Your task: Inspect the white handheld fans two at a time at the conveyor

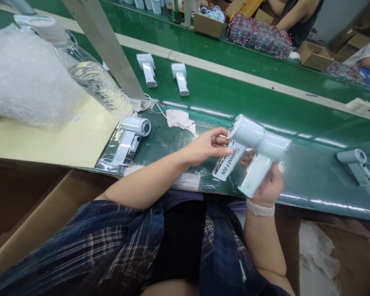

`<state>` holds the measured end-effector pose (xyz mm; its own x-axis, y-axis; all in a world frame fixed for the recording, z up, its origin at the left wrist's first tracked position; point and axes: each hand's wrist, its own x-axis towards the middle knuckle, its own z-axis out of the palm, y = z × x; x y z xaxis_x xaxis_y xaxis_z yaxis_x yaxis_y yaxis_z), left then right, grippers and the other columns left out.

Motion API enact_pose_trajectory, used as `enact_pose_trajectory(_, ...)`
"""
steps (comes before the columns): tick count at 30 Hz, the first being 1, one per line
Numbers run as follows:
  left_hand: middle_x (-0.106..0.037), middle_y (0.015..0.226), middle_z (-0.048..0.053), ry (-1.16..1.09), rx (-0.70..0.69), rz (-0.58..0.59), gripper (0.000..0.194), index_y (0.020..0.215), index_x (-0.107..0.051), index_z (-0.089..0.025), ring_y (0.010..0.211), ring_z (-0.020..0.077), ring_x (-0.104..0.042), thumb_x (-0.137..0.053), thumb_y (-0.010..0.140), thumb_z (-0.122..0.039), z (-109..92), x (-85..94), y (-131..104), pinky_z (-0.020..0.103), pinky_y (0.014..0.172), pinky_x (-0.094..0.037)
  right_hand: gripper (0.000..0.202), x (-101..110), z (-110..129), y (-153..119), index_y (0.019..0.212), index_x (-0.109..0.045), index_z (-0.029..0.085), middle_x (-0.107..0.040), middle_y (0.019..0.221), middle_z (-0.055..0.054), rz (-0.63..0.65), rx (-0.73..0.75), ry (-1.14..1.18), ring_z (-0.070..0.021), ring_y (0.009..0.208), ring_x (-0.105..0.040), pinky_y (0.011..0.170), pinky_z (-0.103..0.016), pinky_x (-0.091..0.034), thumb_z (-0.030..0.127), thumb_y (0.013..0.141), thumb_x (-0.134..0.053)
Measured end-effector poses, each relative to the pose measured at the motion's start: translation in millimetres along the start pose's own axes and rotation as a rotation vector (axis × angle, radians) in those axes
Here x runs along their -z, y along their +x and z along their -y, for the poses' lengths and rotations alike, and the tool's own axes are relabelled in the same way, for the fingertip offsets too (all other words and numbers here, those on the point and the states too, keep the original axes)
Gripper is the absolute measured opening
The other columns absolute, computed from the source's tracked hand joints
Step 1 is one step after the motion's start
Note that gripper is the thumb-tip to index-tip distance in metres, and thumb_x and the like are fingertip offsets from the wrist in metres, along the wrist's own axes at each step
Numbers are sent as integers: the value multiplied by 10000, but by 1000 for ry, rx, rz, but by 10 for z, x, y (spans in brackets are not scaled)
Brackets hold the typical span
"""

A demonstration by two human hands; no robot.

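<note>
My left hand [208, 146] is closed on a light blue handheld fan [246, 130] whose handle reads "Speed FAN"; part of that handle stands uncovered, with its inside showing. Fingers of my right hand [270, 185] wrap round the handle of another light blue handheld fan [273, 144], with a white band on that wrist. The two fans are side by side above the bench, their heads touching or overlapping; I cannot tell which. To the left lies a third fan [131, 133] with an open handle, and a fourth fan [354, 158] lies at the far right.
Two fans [179, 78] lie on the green conveyor [228, 94]. A clear bottle [92, 78] and bubble wrap [24, 78] stand at the left beside a slanting metal post [107, 49]. A pale cloth [179, 119] lies near a white cable. Across the line are cardboard boxes [208, 24] and other people's arms.
</note>
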<state>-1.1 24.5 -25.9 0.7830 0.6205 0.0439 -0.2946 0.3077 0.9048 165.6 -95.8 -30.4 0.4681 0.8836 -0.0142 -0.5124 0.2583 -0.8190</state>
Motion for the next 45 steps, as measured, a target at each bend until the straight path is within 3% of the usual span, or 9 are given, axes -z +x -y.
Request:
enact_pose_trajectory(10, -775, 987, 68, 6, 19, 21, 651, 1070, -558, -187, 871, 173, -729, -953, 652, -491, 9, -8, -3, 321, 800, -541, 308, 1, -47, -6, 1139, -700, 250, -796, 912, -42, -35, -39, -36, -223, 792, -755, 774, -458, -642, 482, 936, -685)
enact_pose_trajectory(17, -769, 990, 70, 25, 34, 25, 635, 1086, -562, -187, 872, 183, -732, -939, 672, -488, 5, 4, -4, 336, 819, -542, 217, 9, -61, -3, 1064, -725, 253, -806, 885, -34, -78, -6, -88, -237, 747, -769, 616, -388, -624, 360, 898, -637)
enact_pose_trajectory(21, -763, 1032, 92, 146, -2, 11, 530, 1138, -588, -176, 942, 207, -739, -872, 750, -400, -14, -2, -18, 355, 857, -553, 205, 22, -32, -17, 1017, -730, 264, -800, 934, -32, -30, 45, -104, -263, 852, -771, 769, -468, -653, 340, 840, -658)
enact_pose_trajectory(24, -760, 1130, 115, 398, -183, -55, 470, 1158, -630, -175, 1055, 244, -732, -833, 747, -280, -2, -23, -39, 386, 925, -565, 307, 25, 5, -63, 1037, -724, 265, -793, 1027, -38, -5, 158, -257, -273, 1020, -755, 993, -496, -604, 248, 740, -803)
enact_pose_trajectory(28, -759, 1264, 111, 754, -583, -159, 303, 1138, -677, -205, 1262, 271, -693, -757, 845, -219, 47, -39, -54, 473, 1137, -497, 618, 9, 69, -135, 1179, -683, 291, -735, 1317, -66, 145, 342, -539, -299, 1319, -650, 1226, -548, -435, 105, 640, -925)
enact_pose_trajectory(31, -781, 1242, 68, 901, -860, -214, 116, 1091, -671, -228, 1313, 228, -678, -636, 989, -273, 94, -20, -34, 498, 1231, -431, 600, 34, 96, -127, 1219, -666, 301, -695, 1389, -79, 245, 514, -664, -330, 1372, -618, 1238, -622, -411, 174, 694, -926)
enact_pose_trajectory(35, -788, 1229, 69, 1003, -1221, -242, 121, 1140, -632, -217, 1303, 187, -686, -580, 1043, -268, 128, -2, 1, 433, 1157, -534, 705, 113, 104, -61, 1373, -604, 321, -683, 1404, -89, 393, 783, -792, -356, 1342, -639, 1144, -661, -503, 250, 741, -908)
enact_pose_trajectory(40, -796, 1194, 109, 1032, -1333, -240, 146, 1174, -614, -183, 1308, 205, -684, -588, 1035, -219, 110, -35, -26, 408, 1113, -583, 660, 130, 108, -61, 1442, -579, 343, -699, 1377, -82, 413, 853, -810, -349, 1307, -661, 1110, -661, -533, 263, 834, -823)
enact_pose_trajectory(45, -791, 1195, 116, 1034, -1326, -206, 174, 1202, -602, -191, 1282, 210, -697, -584, 1032, -224, 115, -35, -14, 415, 1087, -593, 675, 107, 112, -131, 1425, -586, 310, -714, 1322, -100, 388, 808, -792, -338, 1224, -702, 1037, -590, -588, 228, 801, -829)
